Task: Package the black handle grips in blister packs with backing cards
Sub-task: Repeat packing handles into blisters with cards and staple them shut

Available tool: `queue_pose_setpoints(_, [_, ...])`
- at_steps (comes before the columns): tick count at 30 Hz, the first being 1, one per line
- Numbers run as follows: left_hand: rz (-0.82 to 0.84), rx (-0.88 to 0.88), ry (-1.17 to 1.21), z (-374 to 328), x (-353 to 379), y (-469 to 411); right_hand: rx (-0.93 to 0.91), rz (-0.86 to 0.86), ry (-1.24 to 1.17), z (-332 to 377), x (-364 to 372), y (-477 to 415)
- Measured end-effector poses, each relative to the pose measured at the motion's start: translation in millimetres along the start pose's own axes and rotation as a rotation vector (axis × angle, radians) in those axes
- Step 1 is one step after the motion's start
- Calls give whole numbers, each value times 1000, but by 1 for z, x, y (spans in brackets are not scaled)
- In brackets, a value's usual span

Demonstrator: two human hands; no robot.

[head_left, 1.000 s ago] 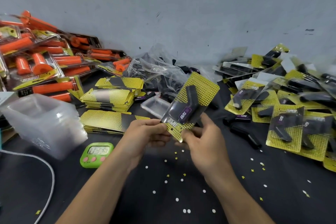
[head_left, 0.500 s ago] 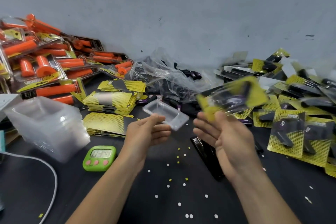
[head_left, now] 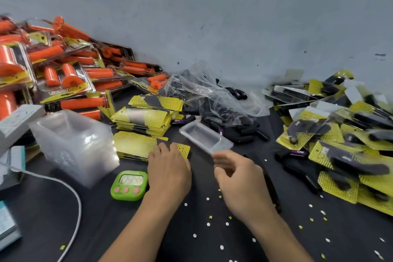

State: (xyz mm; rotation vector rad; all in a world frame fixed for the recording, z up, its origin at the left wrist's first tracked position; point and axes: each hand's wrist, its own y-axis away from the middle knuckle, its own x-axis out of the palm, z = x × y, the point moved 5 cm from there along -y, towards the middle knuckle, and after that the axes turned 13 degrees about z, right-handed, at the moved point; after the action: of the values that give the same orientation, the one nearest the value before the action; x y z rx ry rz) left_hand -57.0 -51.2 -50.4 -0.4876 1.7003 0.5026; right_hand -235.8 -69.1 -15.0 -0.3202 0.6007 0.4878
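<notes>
Backing card (head_left: 136, 144), centre frame, looks thin, bendy; I'd lift its near edge. Left hand (head_left: 169, 168) flat on it, right hand (head_left: 238, 178) blurred at blister tray (head_left: 202, 136), grip unclear.

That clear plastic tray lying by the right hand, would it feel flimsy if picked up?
Probably light and bendy: the clear tray looks thin-walled and see-through. Likely slippery too, given its glossy sheen. Its flat, shallow shape suggests sliding, not rolling, if pushed.
</notes>
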Motion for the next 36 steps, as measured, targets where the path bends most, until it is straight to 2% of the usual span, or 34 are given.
queue_pose_setpoints(3, [-58,4,111,-2,-11,6,-34,36,225,-1,19,-25])
queue_pose_setpoints(5, [-110,2,186,-1,-19,8,29,117,369,-8,34,-40])
queue_pose_setpoints(7, [-156,24,218,1,-23,9,76,126,525,-16,41,-48])
queue_pose_setpoints(13, [-390,95,368,7,-40,20,62,-118,763,3,32,-38])
queue_pose_setpoints(16, [-527,84,356,9,-46,30,-29,-185,712,7,34,-37])
queue_pose_setpoints(19, [-864,112,345,14,-54,43,-42,27,585,-9,49,-46])
queue_pose_setpoints(20, [-951,141,363,15,-55,45,-59,49,559,-13,52,-47])
queue_pose_setpoints(22, [-1025,216,409,16,-54,46,-111,6,571,-12,52,-45])
queue_pose_setpoints(26, [-981,400,468,4,-52,45,-132,-41,467,-7,45,-39])
queue_pose_setpoints(29, [-880,563,478,-7,-50,44,-164,-185,62,-7,33,-28])
queue_pose_setpoints(31, [-755,674,484,-18,-43,45,-138,-222,-326,-8,33,-17])
queue_pose_setpoints(33, [-555,768,565,-31,-36,46,-18,-162,-627,-17,41,-14])
queue_pose_setpoints(35, [-333,764,682,-38,-28,44,106,-151,-729,-26,44,-15])
queue_pose_setpoints(36, [-242,707,749,-37,-24,40,150,-176,-754,-29,43,-15])
